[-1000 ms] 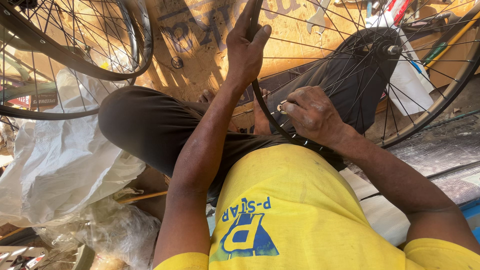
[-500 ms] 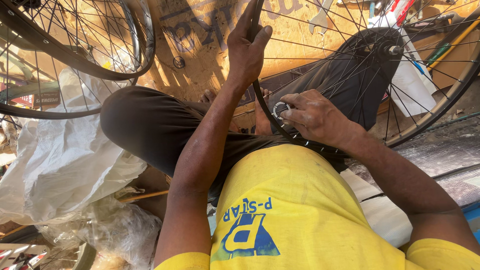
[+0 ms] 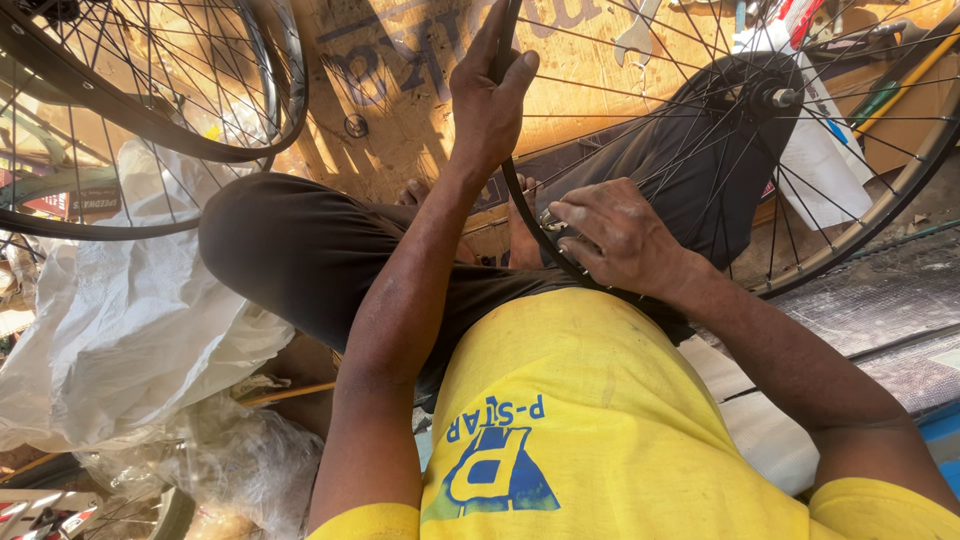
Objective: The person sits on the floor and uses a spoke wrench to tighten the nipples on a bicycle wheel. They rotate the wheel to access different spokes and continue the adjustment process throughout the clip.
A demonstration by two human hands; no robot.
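The left hand (image 3: 487, 100) grips the black rim of a spoked bicycle wheel (image 3: 880, 190), its fingers wrapped closed around the rim's upper part. The wheel stands tilted across the person's lap, over the dark trousers (image 3: 300, 250). The right hand (image 3: 615, 235) pinches a small metal tool (image 3: 550, 218) against the rim's lower edge. Two other wheels (image 3: 150, 110) lie at the left, above a white plastic sack (image 3: 130, 330).

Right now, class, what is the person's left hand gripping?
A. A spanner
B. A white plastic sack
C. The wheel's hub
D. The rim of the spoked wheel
D: the left hand is closed around the dark rim of the spoked wheel, above the lap.
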